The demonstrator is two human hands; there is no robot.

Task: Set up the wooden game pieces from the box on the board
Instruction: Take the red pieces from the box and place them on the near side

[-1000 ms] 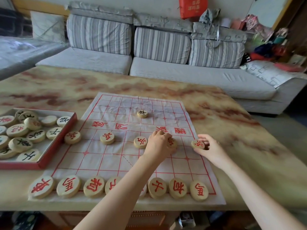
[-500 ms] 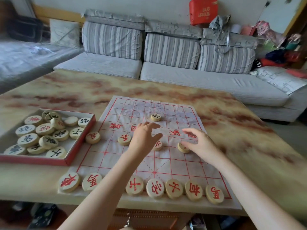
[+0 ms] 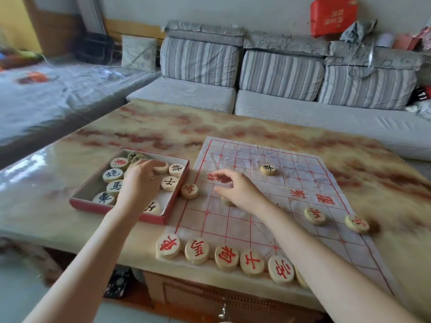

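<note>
L hand (image 3: 140,183) is over the shallow red cardboard box (image 3: 112,209), which sits on the left part of the marbled beige-and-red worktop (image 3: 163,131). Its fingertips (image 3: 156,164) reach a blank-faced round wooden disc (image 3: 163,168) at the box's far side. It's blurred there, so can't tell whether the grip is clamped on the disc or only touching it. The box also holds black-character wooden discs (image 3: 113,174), lying flat, a few overlapping.

R hand (image 3: 240,191) hovers low over the left-centre of the white sheet board w/ red grid (image 3: 303,176). Its fingers are loosely curled, grip apart, holding nothing that shows. A pale disc (image 3: 227,202) peeks out from under the palm.

A row of red-character discs (image 3: 226,258) lies side by side along the board's near edge, its right end hidden by the R forearm. A single red-character disc (image 3: 190,191) sits at the board's left edge, just beside the box's right wall. Two more red ones lie to the right, one on the grid (image 3: 314,215) and one at the sheet's right edge (image 3: 356,223). A lone black-character disc (image 3: 268,169) is on the far half.

A grey striped sofa (image 3: 279,73) stands behind.
</note>
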